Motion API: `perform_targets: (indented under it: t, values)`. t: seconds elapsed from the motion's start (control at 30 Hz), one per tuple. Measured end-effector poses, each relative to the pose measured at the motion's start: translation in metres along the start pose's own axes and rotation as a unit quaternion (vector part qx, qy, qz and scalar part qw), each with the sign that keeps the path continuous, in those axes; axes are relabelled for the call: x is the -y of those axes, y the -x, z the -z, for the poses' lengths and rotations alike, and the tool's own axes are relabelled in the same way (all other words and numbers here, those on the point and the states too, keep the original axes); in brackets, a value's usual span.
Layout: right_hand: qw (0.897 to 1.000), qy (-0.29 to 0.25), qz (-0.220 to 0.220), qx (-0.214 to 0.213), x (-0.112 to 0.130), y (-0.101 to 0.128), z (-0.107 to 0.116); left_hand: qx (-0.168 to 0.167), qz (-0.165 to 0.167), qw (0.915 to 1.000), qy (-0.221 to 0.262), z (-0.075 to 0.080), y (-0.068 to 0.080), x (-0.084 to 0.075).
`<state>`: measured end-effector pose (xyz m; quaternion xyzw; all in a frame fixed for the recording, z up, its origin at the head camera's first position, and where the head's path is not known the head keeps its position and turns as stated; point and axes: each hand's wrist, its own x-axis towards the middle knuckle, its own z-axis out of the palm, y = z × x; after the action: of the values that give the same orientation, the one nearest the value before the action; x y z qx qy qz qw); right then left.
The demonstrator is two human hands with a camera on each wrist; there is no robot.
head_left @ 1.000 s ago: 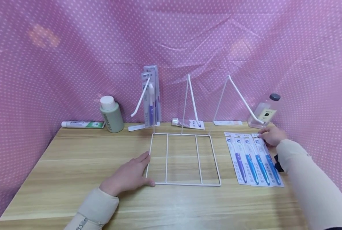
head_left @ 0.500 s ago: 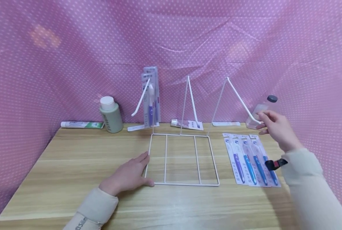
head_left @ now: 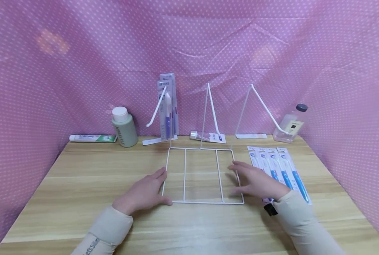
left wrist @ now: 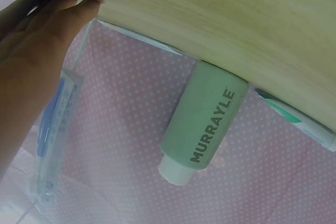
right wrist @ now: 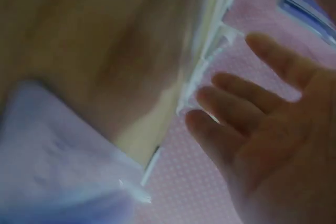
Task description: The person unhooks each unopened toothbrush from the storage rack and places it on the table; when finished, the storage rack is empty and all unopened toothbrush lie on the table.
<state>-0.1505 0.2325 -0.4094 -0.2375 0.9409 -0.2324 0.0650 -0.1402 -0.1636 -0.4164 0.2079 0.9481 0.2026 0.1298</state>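
Our left hand (head_left: 142, 194) lies flat on the wooden table (head_left: 81, 184), fingers straight and together, thumb and fingertips touching the near left corner of the white wire rack (head_left: 202, 175). Our right hand (head_left: 256, 181) hovers over the rack's right edge, fingers spread and relaxed, gripping nothing; whether it actually touches the wire we cannot tell, and the right wrist view is too blurred to settle it. The rack stands mid-table, flat grid base toward us, three slanted hook arms rising at the far side. The left arm carries two packaged toothbrushes (head_left: 167, 106); the middle and right arms are bare. A row of carded toothbrushes (head_left: 282, 166) lies just right of the rack, partly under our right wrist. Risks as we judge them: the rack is light wire, so an uneven push from either hand could skate it across the table or tip it, swinging the hung packs off their hook. Our right sleeve may drag the loose cards out of line. At the far edge, a green bottle (head_left: 123, 127) and a toothpaste tube (head_left: 92, 138) stand left, a clear bottle (head_left: 289, 124) right, and a shoved rack could knock one over.
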Motion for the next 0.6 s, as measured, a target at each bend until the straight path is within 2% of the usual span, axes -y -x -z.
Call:
perform_targets:
  t: [0.1,0.2,0.6]
  values:
    - [0.999,0.004,-0.016,0.049,-0.002,-0.002,-0.006,0.000,-0.001,1.0000,-0.003,0.002,0.001,0.001]
    - [0.997,-0.004,-0.029,0.074,-0.005,-0.002,-0.008,0.002,-0.003,1.0000,-0.006,0.002,0.001,0.002]
    - [0.994,-0.038,-0.013,0.105,-0.016,0.003,-0.004,0.005,-0.017,0.9998,-0.011,0.002,-0.001,0.002]
